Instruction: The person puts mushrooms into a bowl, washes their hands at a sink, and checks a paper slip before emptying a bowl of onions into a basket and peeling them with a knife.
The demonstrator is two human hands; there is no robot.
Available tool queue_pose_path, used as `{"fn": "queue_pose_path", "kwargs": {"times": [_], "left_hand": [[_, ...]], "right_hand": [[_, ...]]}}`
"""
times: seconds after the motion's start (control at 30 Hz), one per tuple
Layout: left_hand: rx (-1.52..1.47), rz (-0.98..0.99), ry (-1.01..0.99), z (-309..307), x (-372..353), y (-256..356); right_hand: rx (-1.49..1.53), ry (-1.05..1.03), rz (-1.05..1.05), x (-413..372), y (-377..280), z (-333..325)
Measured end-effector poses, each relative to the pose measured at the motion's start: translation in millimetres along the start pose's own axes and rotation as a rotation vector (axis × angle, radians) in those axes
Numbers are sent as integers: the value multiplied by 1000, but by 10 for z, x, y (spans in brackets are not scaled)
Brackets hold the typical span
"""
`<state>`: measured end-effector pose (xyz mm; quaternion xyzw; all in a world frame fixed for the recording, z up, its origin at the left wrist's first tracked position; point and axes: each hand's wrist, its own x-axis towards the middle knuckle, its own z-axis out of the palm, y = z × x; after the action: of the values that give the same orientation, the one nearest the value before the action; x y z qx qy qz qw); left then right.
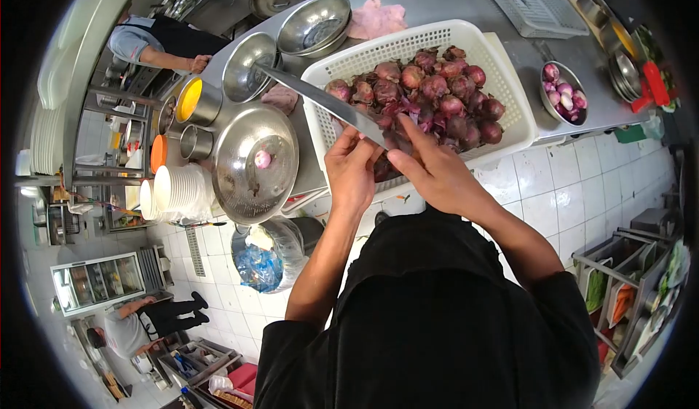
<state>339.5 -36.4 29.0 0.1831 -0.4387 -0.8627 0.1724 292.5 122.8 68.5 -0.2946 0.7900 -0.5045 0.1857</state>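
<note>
A large knife [328, 101] lies slantwise above the near left corner of a white plastic basket [510, 67], its narrow end pointing to the upper left. At the blade's wide end is my right hand [440, 179], thumb and index finger on either side of it; the handle is out of sight. My left hand [351, 172] is closed just under the blade's lower edge, and what its fingers hold is hidden. Red onions [435, 86] with dry skins fill much of the basket beyond both hands.
Left of the basket, a metal colander [273, 183] holds one peeled onion [262, 159]. Steel bowls [313, 26] stand behind it. A pan [563, 114] of peeled onions sits to the right. A bagged bin [258, 263] stands below the counter. Two other people are farther left.
</note>
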Motion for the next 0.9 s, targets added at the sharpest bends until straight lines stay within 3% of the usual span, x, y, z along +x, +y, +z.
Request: {"fn": "queue_pose_path", "kwargs": {"times": [0.1,0.2,0.3,0.4,0.53,0.6,0.7,0.8,0.9], "left_hand": [[9,3,21,26,-31,43],[2,96,-70,3,-105,-93],[57,50,-83,45,-202,-65],[34,16,-175,192,-171,63],[50,30,-116,98,-98,68],[115,45,-198,-23,-19,45],[120,22,-173,41,-60,91],[111,-4,-156,21,-84,116],[109,-8,-166,144,-163,205]], "right_hand": [[-71,-36,3,41,-13,29],[43,-35,46,128,-119,4],[30,59,51,216,63,29],[145,-29,92,262,82,-96],[115,-23,42,223,10,-158],[198,-150,124,180,-132,-282],[304,-59,16,225,43,-183],[540,-243,287,198,-1,-385],[559,-127,311,192,58,-394]]}}
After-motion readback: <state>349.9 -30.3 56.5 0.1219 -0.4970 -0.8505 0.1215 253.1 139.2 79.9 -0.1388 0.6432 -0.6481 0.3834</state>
